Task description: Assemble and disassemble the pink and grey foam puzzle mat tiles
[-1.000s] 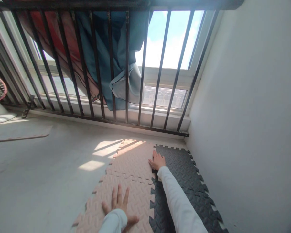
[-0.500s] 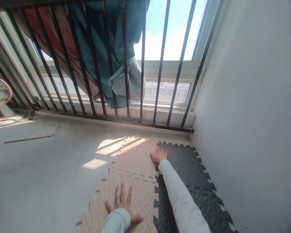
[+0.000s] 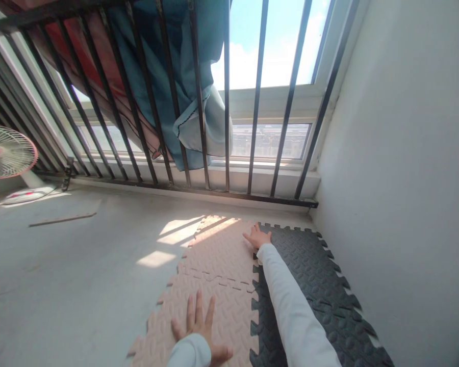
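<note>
Pale pink foam mat tiles (image 3: pixel 222 255) with jagged interlocking edges lie on the floor, side by side with dark grey foam mat tiles (image 3: pixel 298 255). My left hand (image 3: pixel 199 323) rests flat on the nearer pink tile, fingers spread. Farther off, my right hand (image 3: pixel 257 236) is stretched out over the seam where pink meets grey, near the far end, its fingers apart. Below that hand, the pink edge and the grey edge run alongside each other. My right sleeve hides part of the grey tiles.
A black metal railing (image 3: pixel 229 191) stands in front of a window, with blue and red fabric (image 3: pixel 156 76) hanging behind its bars. At right rises a white wall (image 3: pixel 401 178). A fan (image 3: pixel 9 151) stands far left, and a thin stick (image 3: pixel 63 219) lies on the floor.
My right hand has moved slightly farther along the seam, toward the railing. The left hand stays flat on the pink tile. The view has turned a little to the left.
</note>
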A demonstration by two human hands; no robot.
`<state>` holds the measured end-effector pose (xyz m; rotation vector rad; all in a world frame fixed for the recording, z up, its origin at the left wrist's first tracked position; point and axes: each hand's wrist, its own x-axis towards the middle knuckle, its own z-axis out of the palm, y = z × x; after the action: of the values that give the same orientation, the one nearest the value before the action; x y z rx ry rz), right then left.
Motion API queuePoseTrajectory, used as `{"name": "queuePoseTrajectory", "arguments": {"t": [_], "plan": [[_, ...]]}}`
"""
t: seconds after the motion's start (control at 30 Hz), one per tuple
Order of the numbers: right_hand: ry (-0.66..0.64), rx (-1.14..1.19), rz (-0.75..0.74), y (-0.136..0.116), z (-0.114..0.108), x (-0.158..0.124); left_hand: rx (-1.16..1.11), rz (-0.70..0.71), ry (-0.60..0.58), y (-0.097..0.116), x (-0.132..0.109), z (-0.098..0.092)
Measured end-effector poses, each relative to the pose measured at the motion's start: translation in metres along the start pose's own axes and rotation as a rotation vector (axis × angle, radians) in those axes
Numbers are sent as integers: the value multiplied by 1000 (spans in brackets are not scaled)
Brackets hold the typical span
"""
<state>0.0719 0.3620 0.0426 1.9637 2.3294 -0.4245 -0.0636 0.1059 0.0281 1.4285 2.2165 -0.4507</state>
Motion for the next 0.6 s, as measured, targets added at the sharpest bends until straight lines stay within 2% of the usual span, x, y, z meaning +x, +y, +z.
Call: {"name": "queuePoseTrajectory", "arguments": {"t": [0.27,0.5,0.6], "plan": [[-43,68,83,-5,-6,10,-30,23,18,-5,8,12],[-127,221,88,12,-17,12,-15,6,19,-4,9,14],[-53,207,64,15,-14,4,-21,25,33,-4,10,15]]}}
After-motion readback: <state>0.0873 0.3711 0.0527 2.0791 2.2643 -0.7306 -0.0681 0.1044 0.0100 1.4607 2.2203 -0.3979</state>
